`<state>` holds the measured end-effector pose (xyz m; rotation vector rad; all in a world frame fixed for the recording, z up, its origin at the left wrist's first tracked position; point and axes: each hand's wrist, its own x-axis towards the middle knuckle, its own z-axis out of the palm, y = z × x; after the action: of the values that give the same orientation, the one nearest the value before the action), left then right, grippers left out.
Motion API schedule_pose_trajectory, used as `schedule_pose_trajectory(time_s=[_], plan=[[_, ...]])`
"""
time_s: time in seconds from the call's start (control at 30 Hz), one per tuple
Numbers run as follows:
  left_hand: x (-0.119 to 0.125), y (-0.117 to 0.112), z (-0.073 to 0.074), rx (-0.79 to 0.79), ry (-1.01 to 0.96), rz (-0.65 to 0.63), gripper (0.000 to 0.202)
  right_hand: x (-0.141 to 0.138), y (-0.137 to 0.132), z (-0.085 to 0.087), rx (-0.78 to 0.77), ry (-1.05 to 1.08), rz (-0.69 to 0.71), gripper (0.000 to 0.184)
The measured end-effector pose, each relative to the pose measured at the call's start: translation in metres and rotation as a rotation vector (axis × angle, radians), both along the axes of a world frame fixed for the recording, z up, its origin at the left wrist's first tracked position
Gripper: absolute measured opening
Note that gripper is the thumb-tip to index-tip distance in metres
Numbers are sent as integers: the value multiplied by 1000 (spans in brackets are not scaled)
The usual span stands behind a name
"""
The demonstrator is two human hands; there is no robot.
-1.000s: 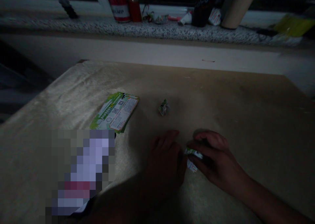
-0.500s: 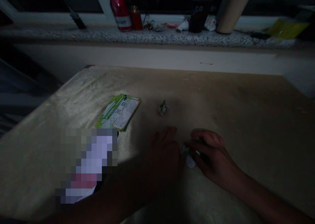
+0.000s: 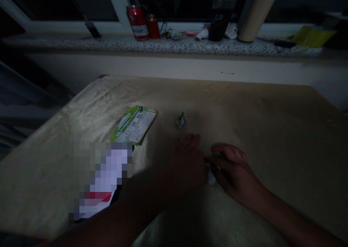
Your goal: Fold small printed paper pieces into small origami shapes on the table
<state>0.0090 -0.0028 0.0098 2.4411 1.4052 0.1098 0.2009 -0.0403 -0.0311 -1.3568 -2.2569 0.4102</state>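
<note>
My right hand (image 3: 232,169) has its thumb and fingers closed on a small piece of printed paper (image 3: 211,178), white with lettering, low over the tabletop. Against the paper's left side lies my left hand (image 3: 189,160), back up and in shadow. Some of its fingers reach forward, while its thumb and index finger are hidden, so its hold on the paper does not show. Beyond both hands sits a small folded green and white paper piece (image 3: 181,121). To the left is a stack of green printed leaflets (image 3: 134,125).
A lit phone-like device (image 3: 107,180), blurred out, lies by my left forearm on the table (image 3: 261,113). Along the granite windowsill (image 3: 174,48) stand a red can (image 3: 138,24), an orange-red lighter-like item (image 3: 153,28), a dark lidded cup (image 3: 219,20) and a cardboard tube (image 3: 257,15).
My left hand has shifted slightly right and forward, covering more of the paper; its green part no longer shows. My right hand stays nearly in place. The camera view has tilted slightly up.
</note>
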Motion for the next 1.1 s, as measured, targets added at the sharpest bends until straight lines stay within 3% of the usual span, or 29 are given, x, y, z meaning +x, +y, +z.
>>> schedule_pose_trajectory(time_s=[0.2, 0.67, 0.87, 1.1], plan=[[-10, 3, 4, -115, -3, -28, 20, 1, 1, -2, 0, 3, 9, 37], [-19, -2, 0, -116, -12, 10, 17, 5, 5, -9, 55, -17, 38, 32], [-12, -3, 2, -122, -29, 64, 13, 3, 3, -7, 49, -21, 23, 32], [-22, 3, -8, -121, -102, 58, 11, 2, 4, -6, 62, -14, 24, 31]])
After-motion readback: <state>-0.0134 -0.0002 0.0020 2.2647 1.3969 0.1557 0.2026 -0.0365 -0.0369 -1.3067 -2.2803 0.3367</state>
